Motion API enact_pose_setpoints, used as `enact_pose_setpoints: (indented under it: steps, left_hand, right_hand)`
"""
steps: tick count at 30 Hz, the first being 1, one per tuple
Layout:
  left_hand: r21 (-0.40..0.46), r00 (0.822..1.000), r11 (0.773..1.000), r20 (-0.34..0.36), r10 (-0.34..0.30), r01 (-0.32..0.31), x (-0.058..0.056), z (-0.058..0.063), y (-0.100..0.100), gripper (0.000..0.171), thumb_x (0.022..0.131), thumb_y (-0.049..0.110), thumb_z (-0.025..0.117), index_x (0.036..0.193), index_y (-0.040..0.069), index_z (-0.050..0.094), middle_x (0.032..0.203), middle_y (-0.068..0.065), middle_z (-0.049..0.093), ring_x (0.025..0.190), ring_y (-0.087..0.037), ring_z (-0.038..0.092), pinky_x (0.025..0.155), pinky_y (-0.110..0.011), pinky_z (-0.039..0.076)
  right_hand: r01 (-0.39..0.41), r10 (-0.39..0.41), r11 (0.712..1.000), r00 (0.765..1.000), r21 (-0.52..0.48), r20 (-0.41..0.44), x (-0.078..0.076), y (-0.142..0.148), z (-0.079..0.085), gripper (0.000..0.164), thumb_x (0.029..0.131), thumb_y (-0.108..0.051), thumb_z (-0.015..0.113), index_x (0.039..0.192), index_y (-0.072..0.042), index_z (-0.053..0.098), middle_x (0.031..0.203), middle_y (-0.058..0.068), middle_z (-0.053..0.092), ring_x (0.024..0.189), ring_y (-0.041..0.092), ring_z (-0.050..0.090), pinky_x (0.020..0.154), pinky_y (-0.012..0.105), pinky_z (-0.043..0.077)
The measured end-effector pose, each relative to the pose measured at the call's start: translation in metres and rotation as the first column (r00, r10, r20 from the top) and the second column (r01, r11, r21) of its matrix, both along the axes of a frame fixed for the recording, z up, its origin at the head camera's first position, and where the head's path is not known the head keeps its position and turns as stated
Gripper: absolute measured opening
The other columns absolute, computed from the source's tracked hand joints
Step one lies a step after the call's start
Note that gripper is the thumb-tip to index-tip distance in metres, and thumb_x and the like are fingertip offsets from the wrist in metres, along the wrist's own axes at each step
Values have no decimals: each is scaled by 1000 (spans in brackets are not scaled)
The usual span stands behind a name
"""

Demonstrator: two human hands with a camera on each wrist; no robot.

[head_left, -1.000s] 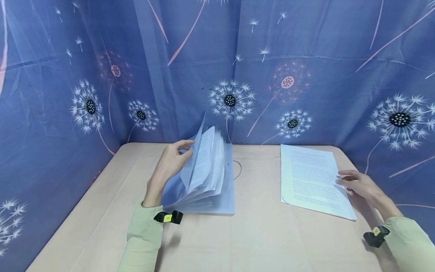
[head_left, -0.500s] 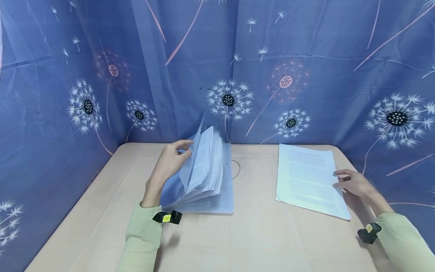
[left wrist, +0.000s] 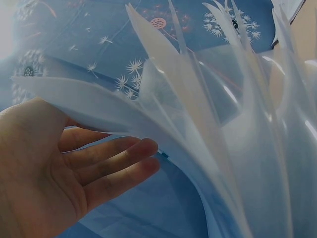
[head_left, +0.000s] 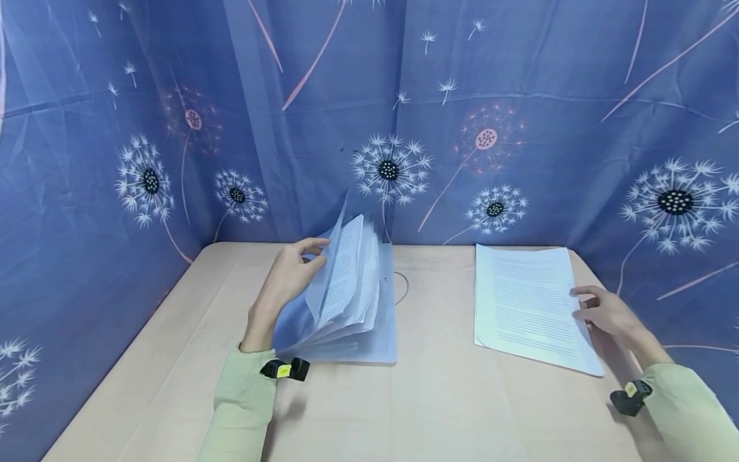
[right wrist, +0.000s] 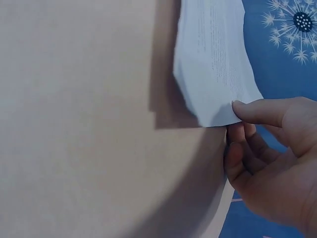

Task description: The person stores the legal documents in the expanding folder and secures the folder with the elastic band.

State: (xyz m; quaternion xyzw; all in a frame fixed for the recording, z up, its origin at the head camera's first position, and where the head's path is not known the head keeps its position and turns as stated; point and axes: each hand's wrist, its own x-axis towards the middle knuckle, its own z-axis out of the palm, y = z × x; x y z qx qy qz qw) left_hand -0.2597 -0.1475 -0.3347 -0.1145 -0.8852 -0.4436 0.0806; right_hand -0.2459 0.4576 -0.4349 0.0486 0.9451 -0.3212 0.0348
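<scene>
A blue display book with clear sleeves lies spread on the table at centre left, its leaves fanned upright. My left hand holds a raised sleeve by its edge; in the left wrist view the other fingers extend loosely below it. Printed text shows on a sheet inside a sleeve. On the right, my right hand pinches the side of a thin stack of printed paper, thumb on top and fingers beneath. In the right wrist view the stack bends and casts a shadow on the table.
The pale table meets a blue dandelion-print curtain at the back and sides. A thin curved line shows beside the book's right edge. Small cameras are strapped at both wrists.
The right hand and the paper stack shift slightly left, then back right, with the stack's tilt changing a little. The left hand and the display book stay where they were.
</scene>
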Motion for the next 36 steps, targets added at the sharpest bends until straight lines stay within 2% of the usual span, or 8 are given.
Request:
enact_pose_setpoints:
  steps: [8,14,18,21,25,29,34,36]
  left_hand:
    - [-4,1000,1000,1,4,-4,0,0,0,41,94,23,54,134,21,63,120,-9,67,87,-26,63,63,-33,49]
    - [-2,1000,1000,4,6,-6,1,0,0,41,95,24,53,134,21,63,120,-8,67,91,-26,63,65,-33,49]
    - [1,1000,1000,7,5,-5,0,0,0,41,95,25,54,134,22,63,121,-8,67,89,-26,62,63,-33,48]
    - [3,1000,1000,8,6,-6,0,0,0,41,94,25,54,134,22,63,121,-8,67,90,-26,62,64,-33,48]
    - [1,1000,1000,12,7,-7,0,-1,-1,42,94,25,53,135,22,63,122,-9,67,93,-27,63,64,-33,48]
    - [0,1000,1000,13,6,-6,0,-1,-1,42,94,25,53,135,21,63,122,-9,67,94,-27,63,64,-33,48]
    - [-4,1000,1000,8,5,-5,0,0,-1,42,94,25,53,135,21,62,122,-9,67,96,-27,64,65,-34,49]
    - [-5,1000,1000,7,5,-5,0,0,-1,42,94,25,53,135,21,62,123,-9,67,96,-27,64,65,-34,49]
  right_hand:
    - [-7,7,999,1000,-53,-11,0,4,1,61,94,-7,58,146,10,33,109,24,54,76,15,56,60,32,52]
    - [-21,18,983,1000,-181,-17,2,3,10,62,98,-12,57,150,7,30,109,15,49,77,9,54,62,33,51]
    - [-50,39,972,998,-228,-50,5,6,13,55,98,-14,59,147,-1,37,107,5,50,82,4,53,67,28,52]
    - [-63,45,962,996,-264,-74,6,10,16,47,98,-14,61,142,-15,45,105,-3,50,82,2,51,68,24,49]
    - [-66,42,941,996,-331,-80,8,15,18,44,98,-16,62,137,-28,47,103,-10,49,81,2,50,67,24,47]
    - [-74,48,921,996,-382,-76,8,18,22,44,99,-18,61,139,-28,46,106,-10,47,84,0,48,66,23,45]
    - [-65,38,852,997,-519,-63,9,19,26,46,96,-11,63,137,-26,47,106,-9,50,88,-2,54,70,19,52]
    - [-62,36,833,998,-549,-57,9,19,27,48,96,-10,64,138,-25,47,106,-8,51,90,-2,57,73,20,54]
